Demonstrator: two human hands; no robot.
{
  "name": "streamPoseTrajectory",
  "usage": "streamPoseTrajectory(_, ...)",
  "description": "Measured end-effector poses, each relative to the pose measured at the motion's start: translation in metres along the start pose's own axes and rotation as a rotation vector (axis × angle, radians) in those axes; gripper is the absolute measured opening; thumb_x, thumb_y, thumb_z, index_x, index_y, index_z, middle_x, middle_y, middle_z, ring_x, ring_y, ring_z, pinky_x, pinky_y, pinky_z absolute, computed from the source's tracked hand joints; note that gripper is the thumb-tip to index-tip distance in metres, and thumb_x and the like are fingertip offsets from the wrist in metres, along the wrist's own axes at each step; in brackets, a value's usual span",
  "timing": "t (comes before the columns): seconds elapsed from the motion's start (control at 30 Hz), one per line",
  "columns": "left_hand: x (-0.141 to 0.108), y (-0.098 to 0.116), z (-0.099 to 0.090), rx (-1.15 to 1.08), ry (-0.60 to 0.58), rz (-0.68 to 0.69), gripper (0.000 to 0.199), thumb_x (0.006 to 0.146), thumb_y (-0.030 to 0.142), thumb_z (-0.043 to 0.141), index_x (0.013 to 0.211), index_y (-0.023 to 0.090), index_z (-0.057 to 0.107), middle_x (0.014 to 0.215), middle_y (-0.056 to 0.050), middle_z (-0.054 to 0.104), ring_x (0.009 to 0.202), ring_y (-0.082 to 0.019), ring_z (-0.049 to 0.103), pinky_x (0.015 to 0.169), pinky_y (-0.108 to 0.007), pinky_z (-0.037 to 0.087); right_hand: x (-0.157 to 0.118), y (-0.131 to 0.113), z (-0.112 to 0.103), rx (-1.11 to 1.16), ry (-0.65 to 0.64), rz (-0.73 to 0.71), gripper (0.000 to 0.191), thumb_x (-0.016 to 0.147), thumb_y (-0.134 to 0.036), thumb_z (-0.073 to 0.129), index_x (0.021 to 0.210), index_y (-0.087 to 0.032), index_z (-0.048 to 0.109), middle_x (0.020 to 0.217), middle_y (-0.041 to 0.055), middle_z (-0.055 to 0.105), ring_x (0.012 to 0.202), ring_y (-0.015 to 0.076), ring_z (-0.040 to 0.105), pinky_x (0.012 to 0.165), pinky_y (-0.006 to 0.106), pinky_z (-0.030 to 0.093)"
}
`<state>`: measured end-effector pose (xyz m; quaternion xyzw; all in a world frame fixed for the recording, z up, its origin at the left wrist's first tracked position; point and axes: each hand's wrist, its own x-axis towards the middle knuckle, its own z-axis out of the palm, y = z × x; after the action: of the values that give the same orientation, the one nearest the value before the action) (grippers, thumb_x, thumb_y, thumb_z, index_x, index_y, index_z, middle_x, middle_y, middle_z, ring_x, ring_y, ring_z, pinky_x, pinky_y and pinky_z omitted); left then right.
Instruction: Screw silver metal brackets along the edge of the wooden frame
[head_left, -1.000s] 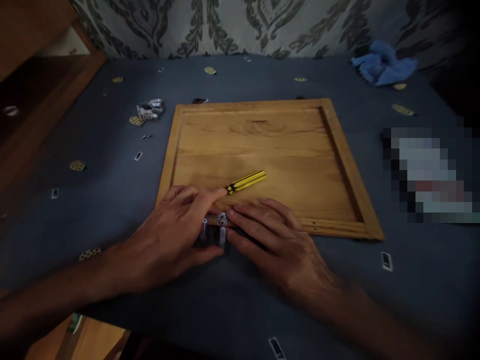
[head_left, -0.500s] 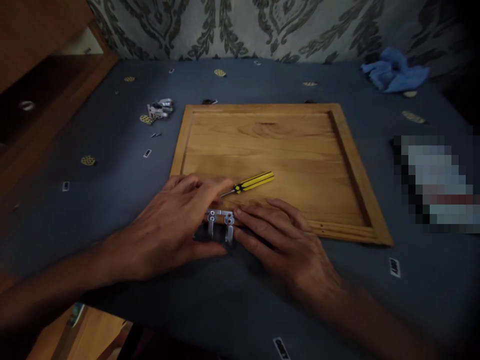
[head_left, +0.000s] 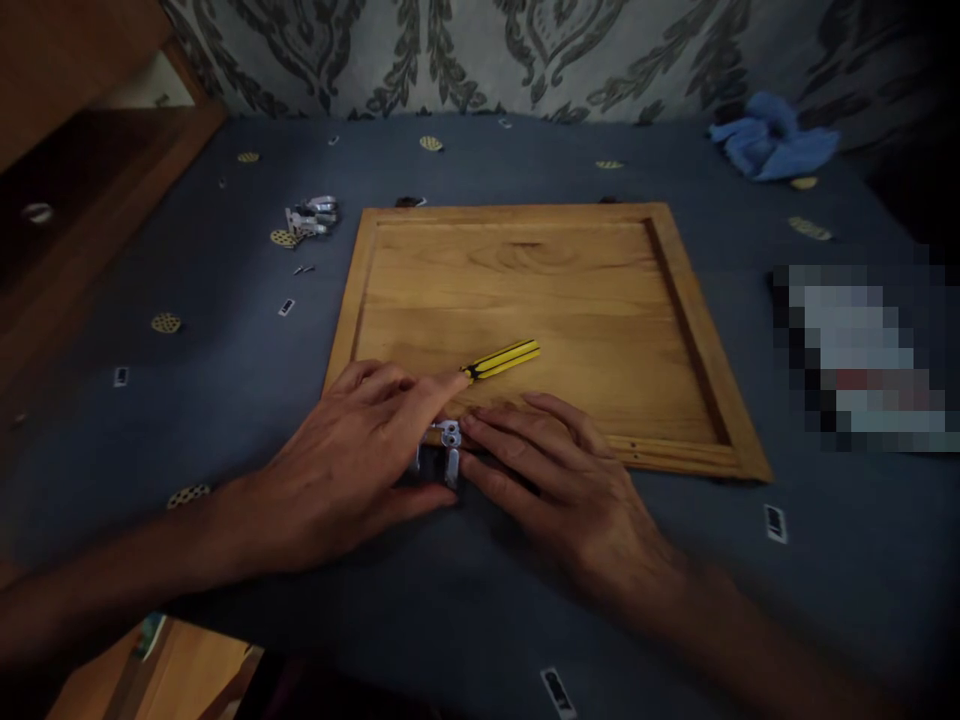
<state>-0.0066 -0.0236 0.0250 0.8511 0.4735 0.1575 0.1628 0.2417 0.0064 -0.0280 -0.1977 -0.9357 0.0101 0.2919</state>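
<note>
A wooden framed panel (head_left: 517, 300), like a cabinet door, lies flat on the cloth. At its near edge sits a metal hinge (head_left: 450, 435), its arm jutting toward me. My left hand (head_left: 360, 460) is curled around the hinge's left part, fingers above and thumb below, covering much of it. From the right, my right hand (head_left: 555, 470) has its fingertips against the hinge, with the fingers over the panel's edge and the thumb lower down. A screwdriver with a yellow and black handle (head_left: 502, 360) lies on the panel, its shaft hidden behind my left hand.
Several metal hinges (head_left: 311, 215) lie beside the panel's far left corner, with small screws (head_left: 304, 269) nearby. A blue cloth (head_left: 776, 140) is crumpled at the back right. A blurred-out object (head_left: 855, 350) lies right of the panel. Wooden furniture (head_left: 90, 70) stands at left.
My left hand has shifted slightly and now covers the hinge's left part, which showed before. The whole view has drifted a little. The screwdriver stays on the panel.
</note>
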Motion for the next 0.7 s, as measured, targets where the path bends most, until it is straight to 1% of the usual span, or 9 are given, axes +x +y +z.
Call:
streamPoseTrajectory(0.17, -0.0013, -0.0011, 0.0033, -0.011, 0.016, 0.006, 0.074, 0.093, 0.026, 0.086, 0.154, 0.024, 0.044, 0.130, -0.007, 0.074, 0.124, -0.030, 0.069, 0.108, -0.046, 0.056, 0.0006, -0.0006, -0.0011, 0.004, -0.007, 0.012, 0.031, 0.116, -0.020, 0.046, 0.119, -0.020, 0.077, 0.125, 0.0063, 0.084, 0.126, 0.0205, 0.073, 0.117, 0.046, 0.054)
streamPoseTrajectory(0.33, -0.0019, -0.0012, 0.0050, -0.040, 0.022, -0.018, 0.079, 0.089, 0.026, 0.090, 0.153, 0.023, 0.043, 0.131, -0.007, 0.073, 0.125, -0.030, 0.068, 0.108, -0.046, 0.056, -0.0007, -0.0005, -0.0016, 0.024, -0.011, 0.025, 0.030, 0.115, -0.019, 0.048, 0.119, -0.021, 0.078, 0.126, 0.0063, 0.084, 0.127, 0.0205, 0.072, 0.118, 0.047, 0.054)
streamPoseTrajectory(0.43, -0.0022, -0.0010, 0.0059, -0.061, 0.030, -0.029, 0.082, 0.088, 0.025, 0.090, 0.154, 0.023, 0.043, 0.131, -0.008, 0.073, 0.126, -0.032, 0.067, 0.108, -0.046, 0.056, -0.0039, -0.0009, -0.0012, 0.030, -0.011, 0.022, 0.029, 0.114, -0.015, 0.049, 0.123, -0.018, 0.077, 0.127, 0.0078, 0.084, 0.131, 0.0210, 0.072, 0.120, 0.046, 0.053)
streamPoseTrajectory(0.53, -0.0025, -0.0010, 0.0065, -0.073, 0.042, -0.041, 0.083, 0.087, 0.025, 0.090, 0.155, 0.024, 0.042, 0.129, -0.008, 0.073, 0.124, -0.032, 0.068, 0.107, -0.047, 0.056, -0.0078, -0.0012, -0.0006, 0.017, 0.016, 0.042, 0.033, 0.112, -0.010, 0.047, 0.129, -0.016, 0.074, 0.128, 0.0089, 0.083, 0.132, 0.0212, 0.072, 0.120, 0.048, 0.053)
streamPoseTrajectory(0.7, -0.0026, -0.0014, 0.0076, -0.030, 0.054, -0.019, 0.086, 0.084, 0.024, 0.092, 0.154, 0.025, 0.041, 0.125, -0.007, 0.074, 0.121, -0.031, 0.069, 0.105, -0.047, 0.057, -0.0078, -0.0002, 0.0003, 0.034, 0.028, 0.024, 0.031, 0.113, -0.011, 0.048, 0.133, -0.015, 0.071, 0.128, 0.0063, 0.084, 0.133, 0.0203, 0.071, 0.123, 0.046, 0.049)
